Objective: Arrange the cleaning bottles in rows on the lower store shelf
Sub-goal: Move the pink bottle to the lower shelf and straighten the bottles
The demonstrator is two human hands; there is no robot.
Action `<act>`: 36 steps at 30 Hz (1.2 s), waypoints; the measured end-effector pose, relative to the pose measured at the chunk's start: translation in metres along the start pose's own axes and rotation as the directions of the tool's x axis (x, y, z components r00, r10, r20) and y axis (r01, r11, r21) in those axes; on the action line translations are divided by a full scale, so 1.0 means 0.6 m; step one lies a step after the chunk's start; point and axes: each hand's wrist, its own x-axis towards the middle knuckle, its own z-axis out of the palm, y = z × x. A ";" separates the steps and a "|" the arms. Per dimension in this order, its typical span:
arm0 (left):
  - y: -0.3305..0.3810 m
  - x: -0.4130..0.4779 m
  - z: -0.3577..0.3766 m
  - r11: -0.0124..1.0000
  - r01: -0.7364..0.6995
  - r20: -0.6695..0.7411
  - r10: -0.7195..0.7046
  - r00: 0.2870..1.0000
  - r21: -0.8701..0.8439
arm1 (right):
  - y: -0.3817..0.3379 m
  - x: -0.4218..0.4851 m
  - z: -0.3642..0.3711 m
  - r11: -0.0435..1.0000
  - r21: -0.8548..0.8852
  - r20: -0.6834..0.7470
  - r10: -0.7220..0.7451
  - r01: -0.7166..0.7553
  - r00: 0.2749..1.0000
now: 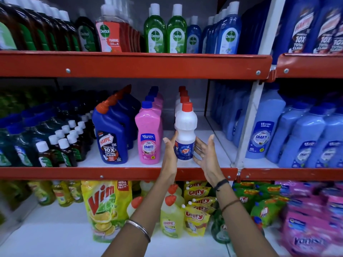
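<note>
Both hands (left [169, 153], right [205, 154]) spread, flanking the white bottle [185, 132], fingertips touching.

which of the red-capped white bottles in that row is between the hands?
The front Rin bottle, nearest the shelf edge. The left hand and right hand flank it, open; the others queue behind it.

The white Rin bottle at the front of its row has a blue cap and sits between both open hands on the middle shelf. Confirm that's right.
Not quite: the white Rin bottle has a red cap, not blue, as the head view shows. The rest holds: it stands at the front of its row on the middle shelf, between the open left hand and open right hand.
</note>
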 end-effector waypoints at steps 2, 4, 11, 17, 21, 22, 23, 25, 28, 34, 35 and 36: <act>-0.001 0.001 0.000 1.000 0.008 0.000 -0.008 1.000 -0.006 | -0.001 0.004 0.000 1.000 0.002 0.001 0.006 -0.006 1.000; -0.003 0.002 0.000 1.000 0.016 -0.005 -0.016 1.000 -0.003 | -0.002 0.006 0.000 1.000 -0.001 0.001 0.008 -0.008 1.000; -0.014 -0.010 -0.012 0.997 -0.080 -0.074 0.079 0.994 -0.010 | 0.020 -0.028 0.016 0.978 -0.079 -0.201 -0.204 0.192 0.958; -0.026 -0.037 -0.049 0.904 -0.397 -0.380 0.428 0.820 0.161 | 0.076 -0.075 0.098 0.898 -0.185 0.101 -0.387 0.400 0.916; -0.012 -0.017 -0.101 0.925 -0.367 -0.490 0.366 0.791 0.098 | 0.061 -0.041 0.152 0.981 -0.005 0.143 -0.193 0.196 0.971; -0.010 -0.009 -0.114 0.936 -0.344 -0.486 0.333 0.808 0.070 | 0.060 -0.030 0.161 0.988 0.052 0.126 -0.150 0.145 0.981; -0.009 -0.002 -0.125 0.950 -0.309 -0.473 0.293 0.831 0.045 | 0.061 -0.020 0.167 0.990 0.087 0.108 -0.120 0.110 0.987; -0.011 0.007 -0.139 0.970 -0.242 -0.424 0.215 0.880 -0.009 | 0.065 -0.008 0.177 0.990 0.114 0.076 -0.087 0.078 0.993; -0.009 0.009 -0.151 0.979 -0.203 -0.347 0.183 0.920 -0.023 | 0.071 -0.004 0.185 0.992 0.108 0.055 -0.072 0.066 0.996; -0.007 0.017 -0.166 0.988 -0.147 -0.300 0.124 0.946 -0.054 | 0.073 -0.010 0.184 0.991 0.105 0.027 -0.092 0.089 0.995; -0.007 0.016 -0.166 0.987 -0.146 -0.297 0.121 0.947 -0.062 | 0.073 -0.010 0.184 0.990 0.102 0.024 -0.099 0.096 0.995; -0.007 0.015 -0.166 0.986 -0.149 -0.293 0.124 0.948 -0.067 | 0.073 -0.012 0.185 0.990 0.097 0.018 -0.108 0.105 0.994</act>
